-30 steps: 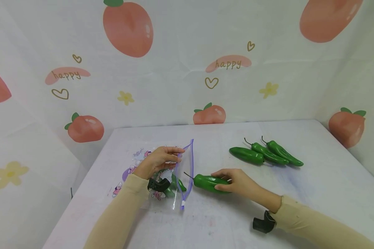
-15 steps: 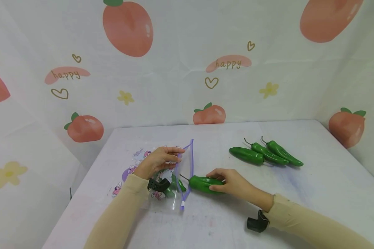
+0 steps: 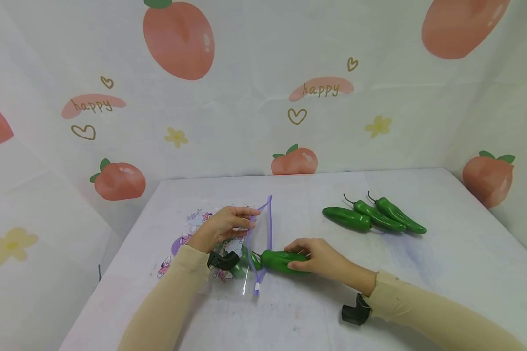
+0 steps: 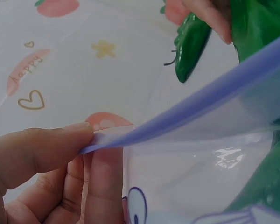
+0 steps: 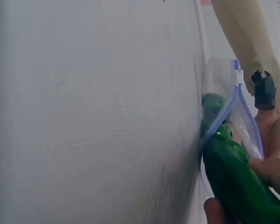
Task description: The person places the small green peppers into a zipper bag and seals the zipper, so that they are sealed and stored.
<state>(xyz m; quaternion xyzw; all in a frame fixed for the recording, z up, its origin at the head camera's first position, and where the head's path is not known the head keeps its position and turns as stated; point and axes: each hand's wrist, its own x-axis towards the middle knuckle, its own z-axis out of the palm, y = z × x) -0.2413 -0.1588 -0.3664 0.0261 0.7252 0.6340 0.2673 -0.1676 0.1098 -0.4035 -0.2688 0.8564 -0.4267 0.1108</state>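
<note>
My left hand [image 3: 221, 227] pinches the upper lip of a clear zip bag [image 3: 245, 286] with a purple zip edge and printed cartoon figures. In the left wrist view, thumb and finger grip the purple edge [image 4: 196, 109], which stands away from the opposite lip. Green peppers [image 5: 212, 109] lie inside the bag, partly hidden by my left hand and the print. My right hand [image 3: 322, 261] grips a large green pepper [image 3: 278, 261] by its blunt end. Its stem end is at the bag's mouth, and the right wrist view has it between the two purple edges.
Three green peppers [image 3: 349, 219] lie side by side at the table's back right. The white table [image 3: 298, 312] meets a hanging cloth [image 3: 228, 126] printed with fruit and flowers behind and at the sides. A white slider [image 5: 237, 77] sits at the near end of the zip.
My right hand has moved left with the pepper, bringing its stem end from just outside the bag into the mouth. The left hand and the bag have stayed in place.
</note>
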